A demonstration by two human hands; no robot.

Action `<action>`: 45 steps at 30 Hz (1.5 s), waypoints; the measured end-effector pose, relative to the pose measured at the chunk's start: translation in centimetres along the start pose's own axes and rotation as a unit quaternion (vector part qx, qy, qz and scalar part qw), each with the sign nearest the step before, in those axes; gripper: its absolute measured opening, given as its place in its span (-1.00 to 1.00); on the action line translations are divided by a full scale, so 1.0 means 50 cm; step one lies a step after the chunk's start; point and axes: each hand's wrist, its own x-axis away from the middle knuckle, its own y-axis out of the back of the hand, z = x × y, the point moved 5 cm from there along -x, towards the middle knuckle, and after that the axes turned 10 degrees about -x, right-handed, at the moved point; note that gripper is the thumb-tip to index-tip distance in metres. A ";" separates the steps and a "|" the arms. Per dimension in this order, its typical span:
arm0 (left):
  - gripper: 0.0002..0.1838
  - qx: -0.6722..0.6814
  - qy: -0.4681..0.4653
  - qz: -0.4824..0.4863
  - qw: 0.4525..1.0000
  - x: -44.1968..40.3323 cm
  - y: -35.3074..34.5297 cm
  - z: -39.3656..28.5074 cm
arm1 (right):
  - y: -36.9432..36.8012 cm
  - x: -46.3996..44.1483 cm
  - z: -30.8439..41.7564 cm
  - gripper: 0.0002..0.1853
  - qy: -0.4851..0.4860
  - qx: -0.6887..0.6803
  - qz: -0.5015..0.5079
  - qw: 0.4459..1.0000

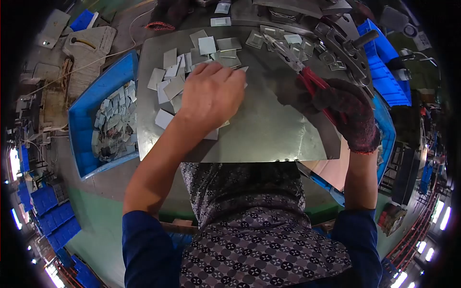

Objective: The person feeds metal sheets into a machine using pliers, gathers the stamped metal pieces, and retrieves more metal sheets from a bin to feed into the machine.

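My bare left hand (213,93) is over a loose pile of small flat metal plates (173,89) on the left of the steel tabletop (269,129). Its fingers are curled down and together, and a thin plate edge (246,77) pokes out beside the fingertips; the fingertips themselves are hidden. My right hand (345,110), in a dark knitted glove with a red cuff, is closed around red-handled pliers (314,81). The pliers' metal jaws point up and left, near several formed metal pieces (307,46) at the table's far right.
A blue bin (79,144) full of metal pieces (115,120) stands left of the table. Machine tooling (343,48) runs along the far right edge, with a blue crate (391,72) beyond. A dark glove (165,17) lies at the far edge. Another blue bin (386,125) is at right.
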 end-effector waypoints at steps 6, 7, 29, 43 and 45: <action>-0.90 0.308 0.385 -0.064 0.867 0.054 0.034 0.136 | -0.093 0.036 -0.037 -0.65 -0.299 -0.535 -0.073 0.787; -0.90 0.304 0.386 -0.065 0.868 0.061 0.040 0.144 | -0.110 0.037 -0.036 -0.61 -0.297 -0.555 -0.059 0.775; -0.84 0.267 0.426 -0.155 0.850 0.215 0.033 0.241 | 0.115 -0.138 -0.048 -0.75 -0.280 -0.124 -0.197 0.931; -0.85 0.284 0.429 -0.141 0.846 0.219 0.030 0.243 | 0.127 -0.105 -0.072 -0.73 0.010 0.057 -0.141 0.988; -0.85 0.292 0.443 -0.136 0.836 0.222 0.027 0.244 | 0.131 -0.115 -0.095 -0.63 -0.016 0.184 -0.066 0.981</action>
